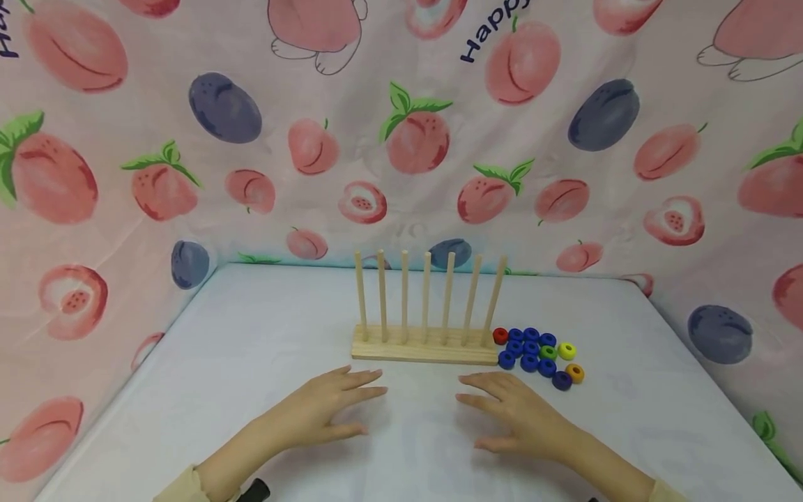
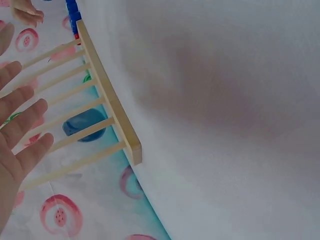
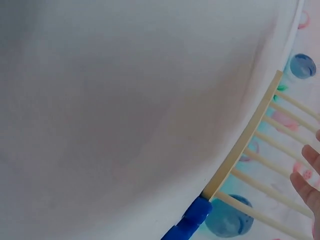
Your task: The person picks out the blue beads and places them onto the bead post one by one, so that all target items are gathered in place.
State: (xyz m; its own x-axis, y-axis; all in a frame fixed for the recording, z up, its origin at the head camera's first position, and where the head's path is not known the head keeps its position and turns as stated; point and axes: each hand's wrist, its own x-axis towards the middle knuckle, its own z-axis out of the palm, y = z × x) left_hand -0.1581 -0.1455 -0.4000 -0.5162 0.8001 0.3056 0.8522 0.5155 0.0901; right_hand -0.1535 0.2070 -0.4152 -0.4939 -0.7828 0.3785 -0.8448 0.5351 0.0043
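Note:
A wooden peg rack (image 1: 424, 348) stands on the table, its several upright pegs rising from a long flat base. Beside its right end lies a cluster of small ring beads (image 1: 530, 348); most are blue, with a red bead (image 1: 500, 336), a green bead (image 1: 548, 352), a yellow bead (image 1: 567, 351) and an orange bead (image 1: 574, 374) among them. My left hand (image 1: 320, 408) hovers in front of the rack's left part, fingers spread and holding nothing. Facing it, my right hand (image 1: 517, 418) is held before the rack's right end and the beads, likewise with loose, extended fingers.
A white cloth (image 1: 251, 321) covers the table. Behind and at both sides hangs a fruit-print curtain (image 1: 351, 153). A dark object (image 1: 256, 490) shows below the left wrist at the bottom edge.

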